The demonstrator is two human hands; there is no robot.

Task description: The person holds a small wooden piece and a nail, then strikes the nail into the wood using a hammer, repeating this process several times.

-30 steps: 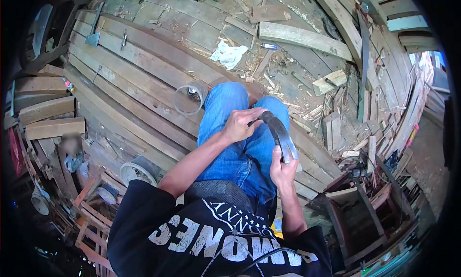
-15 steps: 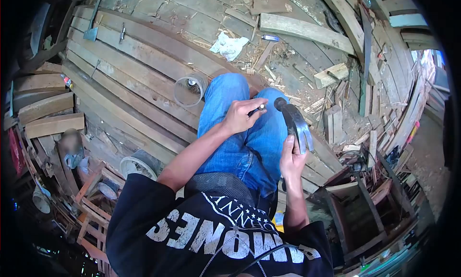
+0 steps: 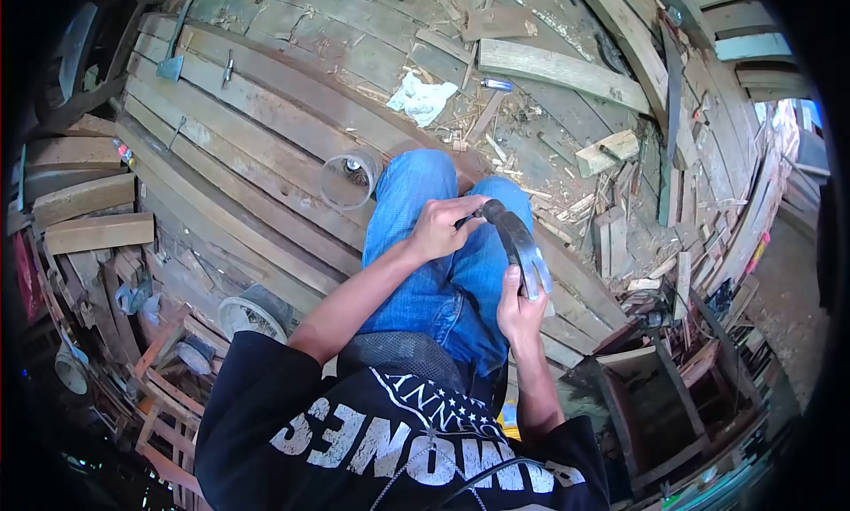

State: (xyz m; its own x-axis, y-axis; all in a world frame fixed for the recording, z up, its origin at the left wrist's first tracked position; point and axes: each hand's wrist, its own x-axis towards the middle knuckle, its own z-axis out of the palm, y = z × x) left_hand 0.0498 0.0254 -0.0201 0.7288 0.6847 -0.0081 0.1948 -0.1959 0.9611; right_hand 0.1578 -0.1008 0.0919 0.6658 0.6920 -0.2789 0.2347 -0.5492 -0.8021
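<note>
A claw hammer is gripped in my right hand, its claw pointing back towards me and its round face forward over my right knee. My left hand is closed around a small dark tool, mostly hidden by the fingers, above my lap. The hammer's face touches or nearly touches the end of that tool. Just ahead and left of my knees stands a clear plastic container with small metal pieces inside.
Long planks stretch to the left, with a flat-bladed tool on them. A white cloth, wood chips and a thick board lie ahead. A white bucket stands at the left, a wooden frame at the lower right.
The hammer and my right hand have moved left, bringing the hammer's face to the tool in my left hand. My left hand has shifted slightly back.
</note>
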